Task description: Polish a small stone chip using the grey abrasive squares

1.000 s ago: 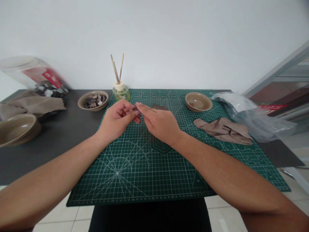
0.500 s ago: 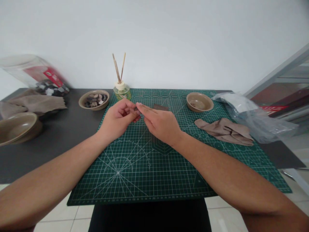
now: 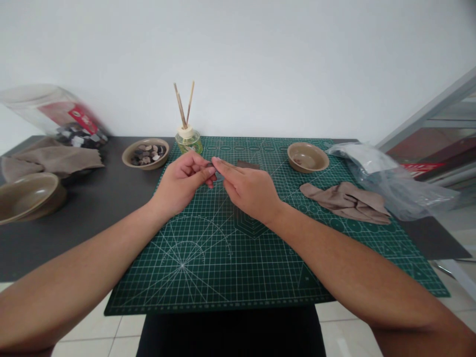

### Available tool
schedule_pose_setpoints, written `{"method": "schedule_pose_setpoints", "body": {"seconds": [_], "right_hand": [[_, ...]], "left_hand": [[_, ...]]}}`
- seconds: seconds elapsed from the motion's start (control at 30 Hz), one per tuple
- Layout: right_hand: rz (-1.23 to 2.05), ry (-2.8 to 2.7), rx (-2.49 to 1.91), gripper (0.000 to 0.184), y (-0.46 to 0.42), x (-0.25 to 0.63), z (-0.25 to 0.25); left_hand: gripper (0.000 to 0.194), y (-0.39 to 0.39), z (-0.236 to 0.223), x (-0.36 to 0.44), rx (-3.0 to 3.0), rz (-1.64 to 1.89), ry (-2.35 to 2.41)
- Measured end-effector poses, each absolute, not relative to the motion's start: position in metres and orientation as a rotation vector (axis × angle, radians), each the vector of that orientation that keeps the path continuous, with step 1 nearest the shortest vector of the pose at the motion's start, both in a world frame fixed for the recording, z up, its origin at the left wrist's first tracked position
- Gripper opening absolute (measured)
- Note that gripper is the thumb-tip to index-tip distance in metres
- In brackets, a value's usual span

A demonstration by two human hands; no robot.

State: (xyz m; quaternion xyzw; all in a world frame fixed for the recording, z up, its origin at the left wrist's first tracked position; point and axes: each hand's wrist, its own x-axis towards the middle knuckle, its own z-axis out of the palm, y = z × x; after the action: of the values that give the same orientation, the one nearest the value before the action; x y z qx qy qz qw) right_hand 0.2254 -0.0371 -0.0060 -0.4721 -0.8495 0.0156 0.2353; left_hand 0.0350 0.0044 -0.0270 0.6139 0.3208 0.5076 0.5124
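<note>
Over the middle of the green cutting mat (image 3: pixel 208 292) my two hands meet at the fingertips. My left hand (image 3: pixel 182 181) is closed in a pinch, thumb against forefinger, on a small dark piece (image 3: pixel 209 164) that is mostly covered. Beside it, my right hand (image 3: pixel 253 191) has its forefinger stretched to the piece and its other fingers curled together; what lies under them is hidden. Partly behind the right hand, a flat brown-grey rectangular piece (image 3: pixel 248 164) lies on the mat. To the left stands a tan bowl (image 3: pixel 128 161) of dark and pale chips.
A reed diffuser (image 3: pixel 189 140) stands by the wall. At right are another tan bowl (image 3: pixel 308 157), a crumpled brown cloth (image 3: pixel 347 201) and a clear plastic bag (image 3: pixel 401 186). At left are a third bowl (image 3: pixel 29 196), a cloth (image 3: pixel 59 158) and a clear jar (image 3: pixel 74 116).
Both hands stay in nearly the same place. The fingertips have shifted slightly, and a bit more of the dark piece shows between them.
</note>
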Motion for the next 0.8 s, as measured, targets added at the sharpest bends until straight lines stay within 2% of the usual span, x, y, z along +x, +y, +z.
{"method": "schedule_pose_setpoints", "body": {"seconds": [0.2, 0.43, 0.6, 0.8], "right_hand": [[0.032, -2.335, -1.319, 0.053, -0.038, 0.225, -0.003], [0.143, -2.199, -1.399, 0.049, -0.031, 0.235, -0.004], [0.401, -2.061, -1.332, 0.04, -0.023, 0.239, -0.012], [0.607, -1.91, -1.268, 0.016, -0.02, 0.236, -0.02]], "left_hand": [[0.035, 0.003, -0.026, 0.037, 1.388, 1.243, 0.712], [0.028, 0.011, -0.027, 0.032, 1.388, 1.39, 0.652], [0.026, 0.014, -0.028, 0.032, 1.42, 1.393, 0.684], [0.021, 0.014, -0.025, 0.032, 1.502, 1.343, 0.795]]}}
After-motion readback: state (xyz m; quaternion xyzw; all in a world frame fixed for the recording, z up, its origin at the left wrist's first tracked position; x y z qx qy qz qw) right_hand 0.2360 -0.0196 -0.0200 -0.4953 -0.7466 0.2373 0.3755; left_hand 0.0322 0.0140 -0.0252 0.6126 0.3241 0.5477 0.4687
